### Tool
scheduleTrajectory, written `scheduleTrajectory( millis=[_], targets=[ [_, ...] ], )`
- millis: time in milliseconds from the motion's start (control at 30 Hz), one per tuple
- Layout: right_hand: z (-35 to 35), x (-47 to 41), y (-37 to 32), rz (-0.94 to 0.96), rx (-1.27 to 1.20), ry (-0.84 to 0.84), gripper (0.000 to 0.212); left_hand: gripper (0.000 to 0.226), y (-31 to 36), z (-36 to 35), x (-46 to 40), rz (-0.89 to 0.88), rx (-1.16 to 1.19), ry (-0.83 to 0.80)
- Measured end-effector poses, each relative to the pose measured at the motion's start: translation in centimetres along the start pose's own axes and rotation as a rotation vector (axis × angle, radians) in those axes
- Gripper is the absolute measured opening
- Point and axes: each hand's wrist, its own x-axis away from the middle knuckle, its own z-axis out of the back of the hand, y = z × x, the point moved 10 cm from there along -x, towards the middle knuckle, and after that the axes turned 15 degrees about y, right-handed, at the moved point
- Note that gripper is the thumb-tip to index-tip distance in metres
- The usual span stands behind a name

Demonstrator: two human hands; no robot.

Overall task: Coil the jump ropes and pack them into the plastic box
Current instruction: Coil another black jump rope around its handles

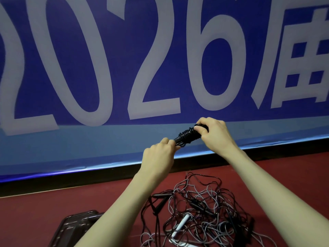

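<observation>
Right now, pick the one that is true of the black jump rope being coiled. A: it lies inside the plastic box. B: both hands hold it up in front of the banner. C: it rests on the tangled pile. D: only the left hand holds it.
B: the left hand grips one end of the coiled black jump rope and the right hand grips the other, raised above the tangled pile on the floor.

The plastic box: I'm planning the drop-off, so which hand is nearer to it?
Left. The left hand grips the wound black rope above the plastic box side; the right hand holds the bundle's far end, farther right.
</observation>
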Motion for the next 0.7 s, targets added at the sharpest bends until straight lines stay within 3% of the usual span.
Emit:
scheduleTrajectory(
  millis=[200,400,600,700],
  targets=[
    [0.4,0.0,-2.1,0.139,0.068,-0.040,0.015,0.032,0.0,1.3,-0.9,0.054,0.093,0.133],
    [0.7,0.4,-2.8,0.247,0.041,-0.248,0.016,0.027,-1.3,3.3,-0.9,0.085,0.486,0.385],
    [0.7,0.9,-1.7,0.128,-0.145,-0.512,0.015,0.012,0.0,4.6,-0.9,0.018,0.902,0.294],
    [1.0,1.3,-2.0,0.061,-0.312,-0.604,0.016,0.013,0.4,4.7,-1.1,0.093,1.114,0.182]
  ],
)
